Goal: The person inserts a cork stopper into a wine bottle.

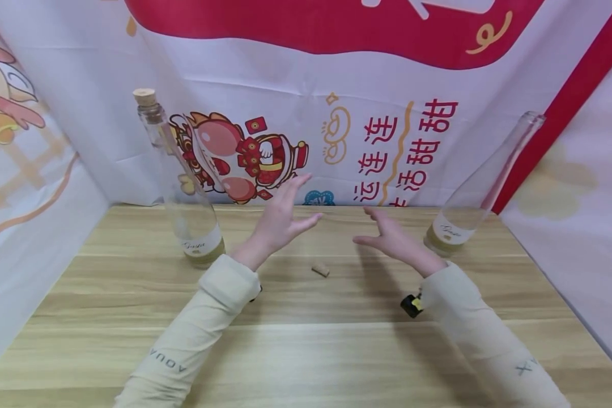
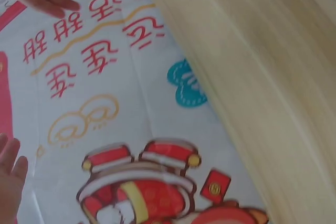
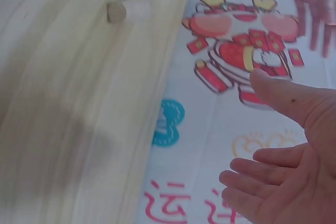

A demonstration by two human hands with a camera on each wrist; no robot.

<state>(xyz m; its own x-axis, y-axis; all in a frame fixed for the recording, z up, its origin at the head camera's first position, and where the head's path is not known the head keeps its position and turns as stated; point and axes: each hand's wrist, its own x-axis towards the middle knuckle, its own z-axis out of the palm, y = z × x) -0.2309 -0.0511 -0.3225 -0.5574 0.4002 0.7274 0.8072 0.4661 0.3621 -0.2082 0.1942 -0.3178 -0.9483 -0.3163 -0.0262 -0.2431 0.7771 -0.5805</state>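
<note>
Both hands hover above the wooden table, palms facing each other, holding nothing. My left hand (image 1: 280,220) has its fingers extended and thumb apart. Across from it, my right hand (image 1: 391,237) also has its fingers spread from the thumb. Between and below them a small cork (image 1: 320,271) lies on its side on the table; the right wrist view shows the same cork (image 3: 126,11). Left of my left hand stands a clear glass bottle (image 1: 186,187) with a cork stopper (image 1: 145,97) in its mouth. A second clear bottle (image 1: 481,181), with an open mouth, stands behind my right hand.
The wood-grain table (image 1: 296,362) ends at a printed white cloth (image 1: 306,79) hanging behind it. More cloth hangs along the left and right sides. Each bottle is near a back corner and has a white and gold label.
</note>
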